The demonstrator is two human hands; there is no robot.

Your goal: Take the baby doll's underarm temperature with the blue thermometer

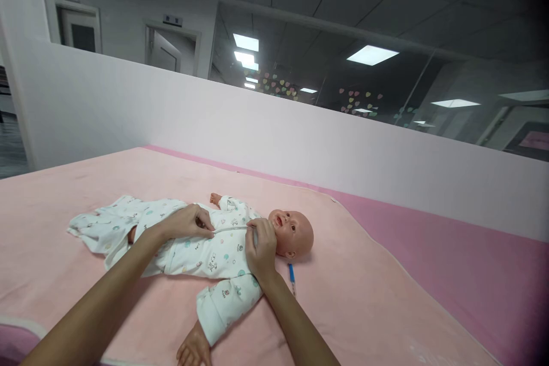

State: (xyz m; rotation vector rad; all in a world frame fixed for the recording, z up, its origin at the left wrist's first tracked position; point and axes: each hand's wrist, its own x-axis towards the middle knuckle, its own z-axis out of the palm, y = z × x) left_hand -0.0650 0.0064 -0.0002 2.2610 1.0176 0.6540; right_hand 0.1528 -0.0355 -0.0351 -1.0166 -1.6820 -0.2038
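Observation:
A baby doll [298,234] lies on its back, head to the right, dressed in a white printed baby top [210,254] with long sleeves. Printed white trousers [98,231] cover its legs at the left. My left hand [189,222] pinches the front edge of the top at the belly. Close to the doll's chin, my right hand [261,246] has its fingers closed on the same front edge at the chest. Between both hands the edge runs in a nearly straight line. The doll's near arm [195,346] stretches toward me; its far hand [215,199] shows beyond the top.
Beneath the doll is a pale pink sheet [377,309] over a darker pink mat [472,257]. A thin blue-and-white stick-like object [292,277] lies beside the doll's head, partly behind my right forearm. A low white wall [278,131] with glass above it stands behind.

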